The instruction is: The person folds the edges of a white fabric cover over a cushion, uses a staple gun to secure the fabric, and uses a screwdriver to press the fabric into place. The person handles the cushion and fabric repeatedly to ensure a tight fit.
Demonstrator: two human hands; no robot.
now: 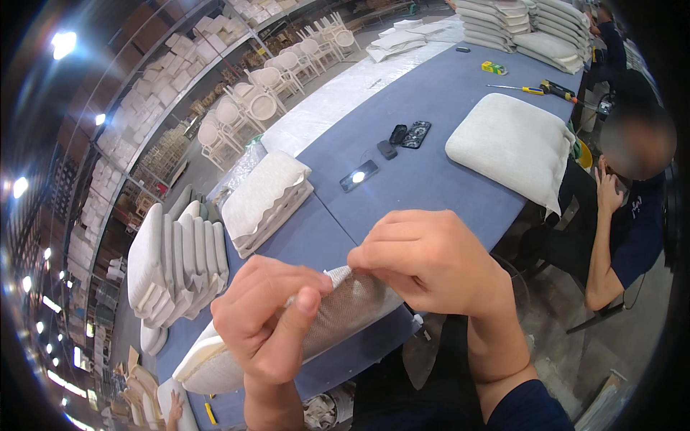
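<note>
A light grey seat cushion [345, 312] stands tilted at the near edge of the blue table, its pale padding showing at the left end. My left hand [266, 316] is closed on the upper edge of its fabric cover, thumb against fingers. Close beside it, my right hand [431, 262] pinches the same edge, fingertips bent down over the cloth. Only a small gap separates the two hands. What lies under the fingertips is hidden.
Stacked cushions [266, 201] and a row of upright ones [180, 262] sit to the left. A phone [359, 176] and small black cases lie mid-table [417, 208]. A large cushion [510, 140], screwdriver [532, 90] and power tool [557, 90] are right, near a seated person [625, 215].
</note>
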